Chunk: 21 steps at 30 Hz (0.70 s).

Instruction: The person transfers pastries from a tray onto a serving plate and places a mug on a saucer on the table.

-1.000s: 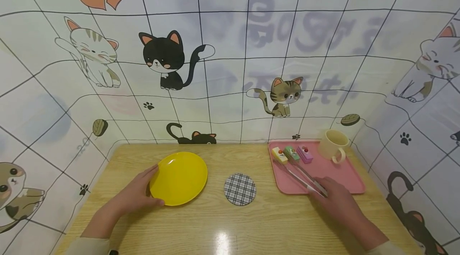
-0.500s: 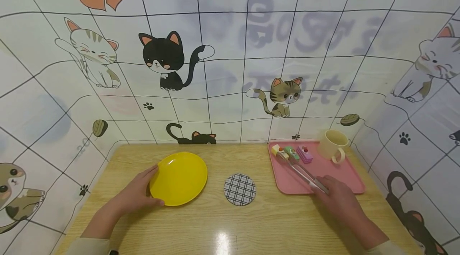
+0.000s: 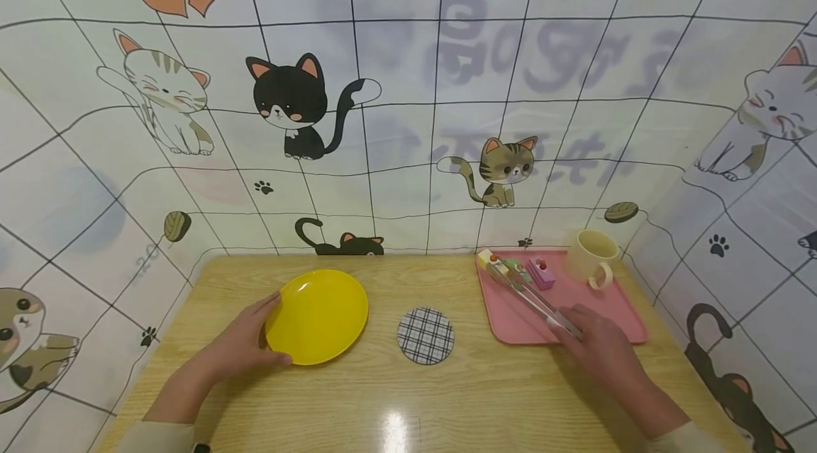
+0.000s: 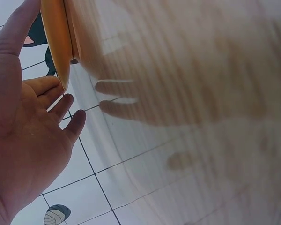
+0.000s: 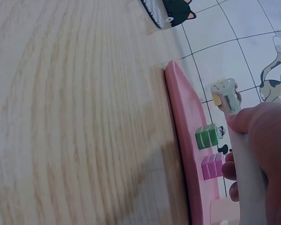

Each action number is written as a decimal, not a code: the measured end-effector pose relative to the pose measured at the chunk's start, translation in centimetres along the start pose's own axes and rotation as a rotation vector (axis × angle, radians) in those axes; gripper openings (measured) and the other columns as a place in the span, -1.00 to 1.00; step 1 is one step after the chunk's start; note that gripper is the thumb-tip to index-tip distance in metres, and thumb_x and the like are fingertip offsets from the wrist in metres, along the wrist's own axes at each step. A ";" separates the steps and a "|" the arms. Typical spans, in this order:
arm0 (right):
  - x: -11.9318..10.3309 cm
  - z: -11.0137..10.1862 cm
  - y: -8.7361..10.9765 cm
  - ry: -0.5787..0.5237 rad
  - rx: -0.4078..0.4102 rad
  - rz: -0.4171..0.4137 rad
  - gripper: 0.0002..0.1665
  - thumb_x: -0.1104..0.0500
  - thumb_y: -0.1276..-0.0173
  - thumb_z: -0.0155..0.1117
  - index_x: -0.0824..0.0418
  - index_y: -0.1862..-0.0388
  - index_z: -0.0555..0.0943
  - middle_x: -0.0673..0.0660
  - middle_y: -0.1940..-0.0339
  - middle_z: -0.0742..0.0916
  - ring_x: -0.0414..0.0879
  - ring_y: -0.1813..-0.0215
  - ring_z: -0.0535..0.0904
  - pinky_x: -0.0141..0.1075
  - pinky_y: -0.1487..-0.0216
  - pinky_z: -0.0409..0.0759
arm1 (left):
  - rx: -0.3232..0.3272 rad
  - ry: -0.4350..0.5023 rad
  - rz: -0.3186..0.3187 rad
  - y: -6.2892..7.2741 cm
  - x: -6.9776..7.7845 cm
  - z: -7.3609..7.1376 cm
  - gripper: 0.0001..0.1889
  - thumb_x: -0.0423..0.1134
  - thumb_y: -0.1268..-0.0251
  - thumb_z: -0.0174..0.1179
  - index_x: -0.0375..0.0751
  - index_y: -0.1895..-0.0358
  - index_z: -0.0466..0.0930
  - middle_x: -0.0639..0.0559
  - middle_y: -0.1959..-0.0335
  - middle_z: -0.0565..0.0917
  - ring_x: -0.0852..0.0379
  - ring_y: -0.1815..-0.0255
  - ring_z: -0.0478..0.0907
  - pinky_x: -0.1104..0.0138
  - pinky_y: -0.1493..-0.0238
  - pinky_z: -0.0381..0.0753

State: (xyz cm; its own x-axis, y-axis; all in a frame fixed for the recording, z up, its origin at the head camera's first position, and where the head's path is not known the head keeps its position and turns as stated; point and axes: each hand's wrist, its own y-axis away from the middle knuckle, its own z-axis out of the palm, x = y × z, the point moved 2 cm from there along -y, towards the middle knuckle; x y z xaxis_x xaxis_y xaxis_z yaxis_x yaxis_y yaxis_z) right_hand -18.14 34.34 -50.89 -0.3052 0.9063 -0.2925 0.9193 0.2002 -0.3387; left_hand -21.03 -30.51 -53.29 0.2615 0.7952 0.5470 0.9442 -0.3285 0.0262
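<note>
In the head view, a yellow plate (image 3: 319,316) lies at the left of the table. My left hand (image 3: 245,339) touches its left rim, thumb and fingers spread along the edge; the left wrist view shows these fingers (image 4: 61,101) beside the rim. My right hand (image 3: 596,347) grips metal tongs (image 3: 539,305) over the pink tray (image 3: 596,311). A small yellow toy cake slice (image 3: 488,259) is pinched at the tongs' tips. In the right wrist view this cake slice (image 5: 217,100) is up above the tray's level. Green (image 3: 518,269) and purple (image 3: 541,273) cake slices sit on the tray.
A cream mug (image 3: 592,259) stands at the tray's back right. Between plate and tray lies a round checked coaster (image 3: 425,335). Behind the wooden table (image 3: 357,403) hangs a cat-print sheet (image 3: 408,120), which also covers both sides.
The tongs' arms, apart around the yellow cake slice at first, have come together on it. The slice has moved up and slightly left with them. The left hand and plate stay put.
</note>
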 end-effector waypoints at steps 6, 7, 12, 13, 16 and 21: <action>-0.8 -0.5 -0.4 0.011 0.002 -0.015 -0.54 0.11 -0.43 0.61 0.34 -0.19 0.81 0.17 0.06 0.83 0.04 0.19 0.71 0.14 0.12 0.74 | 0.001 0.011 0.004 0.0 0.2 0.0 0.32 0.25 -0.04 0.72 -0.49 -0.69 0.21 -0.42 -0.73 0.22 -0.54 -0.68 0.17 -0.42 -0.62 0.20; -0.9 -0.5 -0.5 0.005 0.003 -0.022 -0.54 0.11 -0.42 0.62 0.33 -0.19 0.81 0.17 0.04 0.83 0.04 0.18 0.72 0.13 0.11 0.74 | 0.003 0.012 0.005 0.0 0.2 0.0 0.32 0.24 -0.04 0.72 -0.50 -0.68 0.21 -0.42 -0.73 0.22 -0.54 -0.68 0.17 -0.42 -0.62 0.20; -1.8 -0.5 -1.1 -0.027 0.001 -0.073 -0.56 0.12 -0.41 0.63 0.26 -0.20 0.84 0.06 0.08 0.83 -0.03 0.14 0.72 0.05 0.10 0.75 | 0.008 0.002 0.002 0.1 0.4 0.0 0.31 0.23 -0.02 0.73 -0.51 -0.67 0.23 -0.42 -0.72 0.24 -0.54 -0.67 0.19 -0.42 -0.61 0.21; -2.0 -0.4 -1.3 -0.028 -0.005 -0.078 -0.56 0.11 -0.41 0.63 0.25 -0.21 0.84 0.02 0.12 0.81 -0.07 0.18 0.68 0.00 0.14 0.73 | 0.010 -0.001 0.001 0.1 0.4 -0.1 0.31 0.23 -0.02 0.74 -0.51 -0.67 0.24 -0.42 -0.72 0.24 -0.54 -0.67 0.19 -0.42 -0.61 0.22; -2.6 -0.2 -1.8 -0.033 -0.006 -0.100 -0.54 0.10 -0.40 0.64 0.24 -0.22 0.84 -0.05 0.19 0.76 -0.15 0.24 0.58 -0.07 0.20 0.68 | 0.007 -0.001 -0.005 0.2 0.5 -0.1 0.31 0.22 -0.02 0.74 -0.50 -0.67 0.24 -0.42 -0.72 0.24 -0.54 -0.67 0.19 -0.41 -0.62 0.21; -3.6 0.2 -2.7 -0.034 -0.019 -0.118 -0.51 0.08 -0.41 0.64 0.24 -0.26 0.82 0.04 0.08 0.83 -0.05 0.12 0.71 0.07 0.06 0.75 | 0.003 0.010 -0.013 0.1 0.5 -0.2 0.31 0.23 -0.01 0.74 -0.49 -0.68 0.23 -0.41 -0.73 0.23 -0.54 -0.68 0.18 -0.42 -0.62 0.20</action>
State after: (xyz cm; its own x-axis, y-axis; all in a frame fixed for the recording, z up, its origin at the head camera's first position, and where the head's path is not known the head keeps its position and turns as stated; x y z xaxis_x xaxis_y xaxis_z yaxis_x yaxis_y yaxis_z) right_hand -19.56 30.42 -49.10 -0.4196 0.8630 -0.2814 0.8809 0.3123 -0.3556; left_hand -20.81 -30.28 -52.87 0.2473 0.7944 0.5548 0.9480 -0.3168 0.0310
